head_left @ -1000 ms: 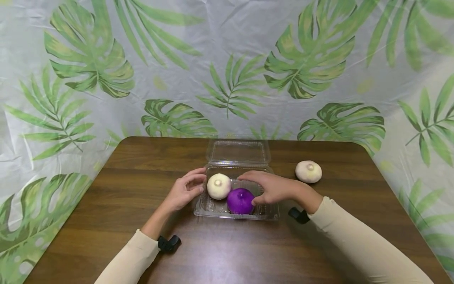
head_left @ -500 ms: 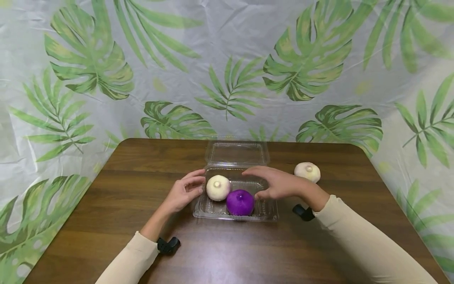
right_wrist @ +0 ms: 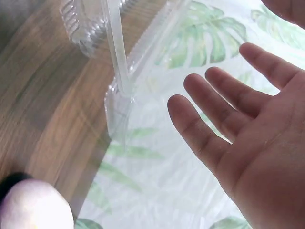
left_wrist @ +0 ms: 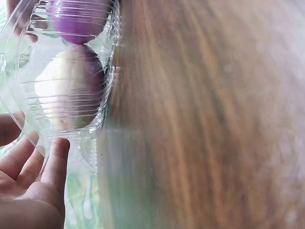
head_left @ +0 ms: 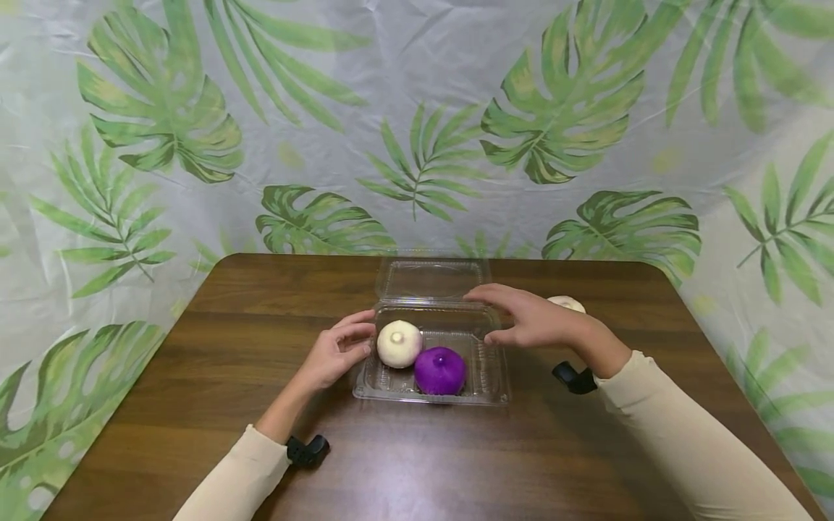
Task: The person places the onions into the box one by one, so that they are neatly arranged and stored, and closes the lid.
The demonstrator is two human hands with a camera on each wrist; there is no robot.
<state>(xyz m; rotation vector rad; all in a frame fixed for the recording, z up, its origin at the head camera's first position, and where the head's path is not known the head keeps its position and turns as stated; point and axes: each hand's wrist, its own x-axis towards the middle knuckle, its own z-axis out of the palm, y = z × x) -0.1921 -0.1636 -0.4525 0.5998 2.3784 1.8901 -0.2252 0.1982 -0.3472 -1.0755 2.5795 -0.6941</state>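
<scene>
A clear plastic clamshell container (head_left: 485, 362) stands on the table with its lid raised at the back. Inside it, a white turnip (head_left: 399, 347) sits at the left and a bright purple turnip (head_left: 440, 373) lies to its right, nearer the front. My left hand (head_left: 335, 354) is at the container's left side, fingers loosely bent, fingertips against or very near the wall. My right hand (head_left: 531, 318) hovers over the container's back right corner, fingers spread and holding nothing. Partly behind that hand is another pale turnip (head_left: 567, 302), also seen in the right wrist view as a turnip (right_wrist: 35, 207).
The brown wooden table (head_left: 417, 463) ends at a back edge just behind the lid (head_left: 435, 278). Behind it hangs a pale sheet (head_left: 449, 94) with green leaf prints. A dark wrist camera mount (head_left: 573, 378) sits under each forearm.
My right hand has drawn away from the purple turnip, moving right and slightly back, and now covers part of the turnip outside the container. My left hand stays nearly still.
</scene>
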